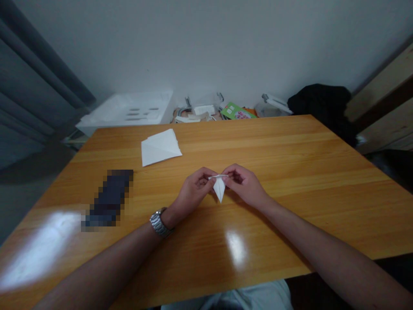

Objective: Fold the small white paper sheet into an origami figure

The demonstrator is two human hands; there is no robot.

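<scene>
Between my two hands is a small piece of folded white paper point(220, 188), its pointed end toward me and a crease down its middle. My left hand point(197, 186) pinches the upper left corner between thumb and fingers. On the other side, my right hand point(242, 184) pinches the upper right corner the same way. Both hands are closed, and some fingertips are hidden behind the paper. A metal-band watch point(160, 223) is on my left wrist.
White paper sheets point(160, 147) lie at the back left of the wooden table point(274, 146). A blurred-out dark flat object point(109, 198) lies at left. Beyond the far edge are a white plastic bin point(135, 110), a green packet point(238, 112) and a black cloth-like heap point(319, 103).
</scene>
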